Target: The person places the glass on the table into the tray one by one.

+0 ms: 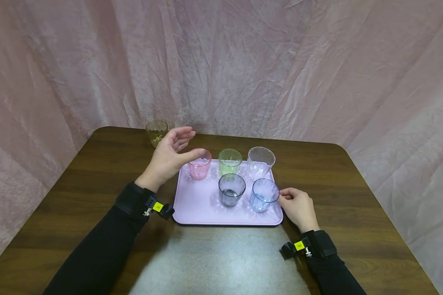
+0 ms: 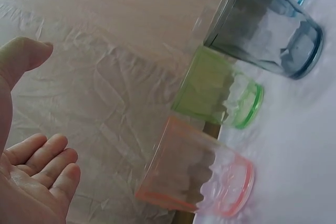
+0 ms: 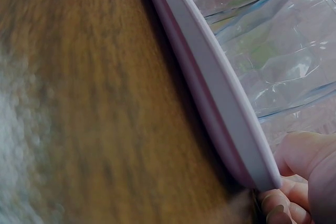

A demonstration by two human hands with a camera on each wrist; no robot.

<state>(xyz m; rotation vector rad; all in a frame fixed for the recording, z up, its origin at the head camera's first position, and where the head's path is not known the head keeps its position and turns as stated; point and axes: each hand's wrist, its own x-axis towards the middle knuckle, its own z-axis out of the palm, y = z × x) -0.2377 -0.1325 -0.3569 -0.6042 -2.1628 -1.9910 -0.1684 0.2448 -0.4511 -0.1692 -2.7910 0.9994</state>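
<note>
A lilac tray (image 1: 195, 205) carries several clear tumblers. At its back stand a pink glass (image 1: 200, 170), a green glass (image 1: 229, 163) and a colourless glass (image 1: 260, 166). In front of them are a grey glass (image 1: 231, 192) and a blue glass (image 1: 263, 200). My left hand (image 1: 170, 153) is raised at the tray's back left, thumb spread from the fingers, its thumb overlapping the pink glass in the head view. Nothing is in its grasp in the left wrist view. My right hand (image 1: 299, 207) pinches the tray's right edge beside the blue glass, thumb over the rim and fingers beneath.
An amber glass (image 1: 156, 135) stands at the table's back left edge, behind the left hand. The brown wooden table (image 1: 339, 196) ends at a pink curtain (image 1: 221, 65) at the back.
</note>
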